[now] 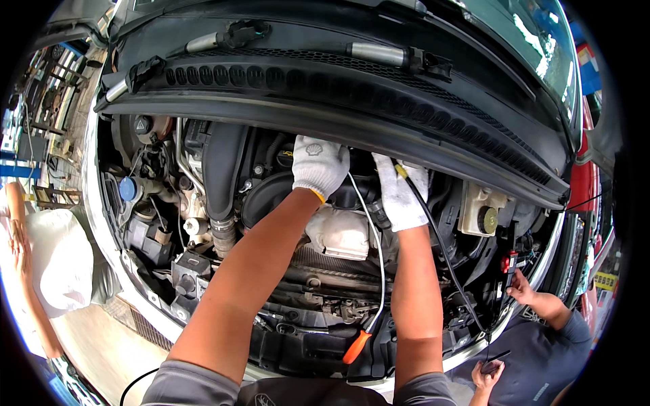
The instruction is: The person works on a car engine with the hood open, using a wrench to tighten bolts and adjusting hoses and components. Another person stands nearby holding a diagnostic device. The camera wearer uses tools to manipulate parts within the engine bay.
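Both my hands wear white knitted gloves and reach into the rear of an engine bay, beneath the edge of the black cowl (338, 125). My left hand (320, 164) is over the engine's middle, next to a black cover; its fingers are hidden. To its right, my right hand (404, 193) also reaches under the cowl, fingertips out of sight. A black cable (440, 247) with a yellow end section runs up across this glove; whether I grip it is unclear. Between my forearms lies an orange-handled tool (357, 346) with a long, pale, curved-looking shaft.
Three ignition coils, including one (382, 54) at centre, rest on the cowl. A brake fluid reservoir (482, 215) stands right and a blue cap (128, 188) left. A co-worker's hand (520, 287) holds a red-and-black object at the right. Another person (57, 260) stands left.
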The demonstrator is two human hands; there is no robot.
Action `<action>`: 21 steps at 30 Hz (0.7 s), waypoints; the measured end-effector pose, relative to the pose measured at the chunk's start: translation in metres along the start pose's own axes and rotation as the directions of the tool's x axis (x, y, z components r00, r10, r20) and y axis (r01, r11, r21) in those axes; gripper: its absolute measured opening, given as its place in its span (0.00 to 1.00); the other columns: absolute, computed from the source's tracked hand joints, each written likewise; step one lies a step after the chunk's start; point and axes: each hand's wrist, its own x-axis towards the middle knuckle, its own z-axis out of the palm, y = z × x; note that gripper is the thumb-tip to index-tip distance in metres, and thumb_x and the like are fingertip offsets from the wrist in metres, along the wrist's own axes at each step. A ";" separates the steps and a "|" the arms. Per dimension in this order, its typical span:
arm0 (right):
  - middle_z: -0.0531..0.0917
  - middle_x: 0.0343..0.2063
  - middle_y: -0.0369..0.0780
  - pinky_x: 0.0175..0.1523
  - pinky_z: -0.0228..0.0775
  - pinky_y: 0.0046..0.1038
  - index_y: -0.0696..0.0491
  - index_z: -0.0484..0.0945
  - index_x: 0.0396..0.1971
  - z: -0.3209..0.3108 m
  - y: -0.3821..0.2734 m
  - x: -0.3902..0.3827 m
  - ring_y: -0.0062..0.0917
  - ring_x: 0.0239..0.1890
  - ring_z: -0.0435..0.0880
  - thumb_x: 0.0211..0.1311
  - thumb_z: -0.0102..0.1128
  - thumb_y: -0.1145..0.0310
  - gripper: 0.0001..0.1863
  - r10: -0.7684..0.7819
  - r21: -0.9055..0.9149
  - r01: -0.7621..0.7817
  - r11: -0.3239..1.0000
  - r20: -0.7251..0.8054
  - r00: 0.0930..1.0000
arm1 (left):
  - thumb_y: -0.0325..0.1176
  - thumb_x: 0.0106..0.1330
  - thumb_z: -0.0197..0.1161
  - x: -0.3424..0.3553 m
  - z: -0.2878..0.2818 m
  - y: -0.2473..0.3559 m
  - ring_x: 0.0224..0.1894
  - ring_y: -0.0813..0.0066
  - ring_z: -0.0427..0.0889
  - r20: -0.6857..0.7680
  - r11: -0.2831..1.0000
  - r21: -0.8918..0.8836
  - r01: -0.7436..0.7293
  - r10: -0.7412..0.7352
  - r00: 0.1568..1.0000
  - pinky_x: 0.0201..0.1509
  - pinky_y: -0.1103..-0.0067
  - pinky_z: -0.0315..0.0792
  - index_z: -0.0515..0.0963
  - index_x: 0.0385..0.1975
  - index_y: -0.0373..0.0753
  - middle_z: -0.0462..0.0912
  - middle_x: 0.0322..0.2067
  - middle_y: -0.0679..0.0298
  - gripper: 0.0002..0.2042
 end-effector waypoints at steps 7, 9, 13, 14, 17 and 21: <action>0.85 0.54 0.52 0.66 0.70 0.48 0.56 0.84 0.54 0.024 0.037 0.015 0.53 0.59 0.81 0.75 0.55 0.53 0.22 0.039 -0.161 -0.025 0.987 0.086 0.996 | 0.37 0.63 0.69 0.000 0.000 0.001 0.44 0.49 0.84 -0.020 0.999 -0.051 -0.006 0.005 1.000 0.57 0.57 0.74 0.86 0.39 0.41 0.87 0.39 0.56 0.10; 0.85 0.56 0.52 0.67 0.71 0.49 0.56 0.84 0.54 0.028 0.046 0.015 0.53 0.60 0.81 0.76 0.52 0.52 0.23 -0.017 -0.212 0.038 0.976 0.101 0.995 | 0.38 0.64 0.68 -0.001 0.001 0.000 0.45 0.49 0.84 -0.033 0.999 -0.045 -0.011 0.010 0.999 0.57 0.57 0.74 0.86 0.39 0.41 0.87 0.39 0.56 0.10; 0.86 0.55 0.51 0.67 0.70 0.48 0.55 0.84 0.53 0.034 0.053 0.020 0.52 0.60 0.81 0.76 0.52 0.53 0.23 0.013 -0.234 0.019 0.972 0.134 0.991 | 0.41 0.67 0.65 0.000 -0.002 0.000 0.45 0.49 0.85 0.091 1.000 -0.008 0.017 -0.016 0.996 0.57 0.58 0.74 0.86 0.41 0.40 0.88 0.39 0.56 0.12; 0.86 0.55 0.51 0.67 0.70 0.49 0.55 0.84 0.53 0.037 0.056 0.021 0.51 0.60 0.81 0.76 0.52 0.53 0.23 0.018 -0.228 0.013 0.974 0.132 0.991 | 0.43 0.69 0.62 0.000 -0.001 0.000 0.46 0.50 0.86 0.107 0.999 0.013 0.030 -0.031 0.994 0.57 0.58 0.74 0.86 0.43 0.40 0.89 0.39 0.56 0.14; 0.85 0.56 0.50 0.66 0.70 0.50 0.54 0.84 0.55 0.049 0.069 0.022 0.51 0.61 0.81 0.76 0.51 0.50 0.24 -0.003 -0.312 0.044 0.949 0.130 0.992 | 0.39 0.64 0.66 0.001 -0.002 0.005 0.44 0.51 0.85 0.167 0.996 0.018 0.091 -0.093 0.982 0.57 0.57 0.74 0.86 0.40 0.41 0.88 0.39 0.56 0.11; 0.86 0.54 0.49 0.65 0.70 0.51 0.53 0.84 0.54 0.059 0.078 0.029 0.50 0.59 0.81 0.75 0.52 0.48 0.25 0.026 -0.365 0.038 0.930 0.171 0.985 | 0.42 0.67 0.62 0.004 -0.005 0.008 0.47 0.50 0.85 0.178 0.997 0.025 0.068 -0.071 0.982 0.56 0.57 0.74 0.86 0.43 0.40 0.88 0.41 0.55 0.14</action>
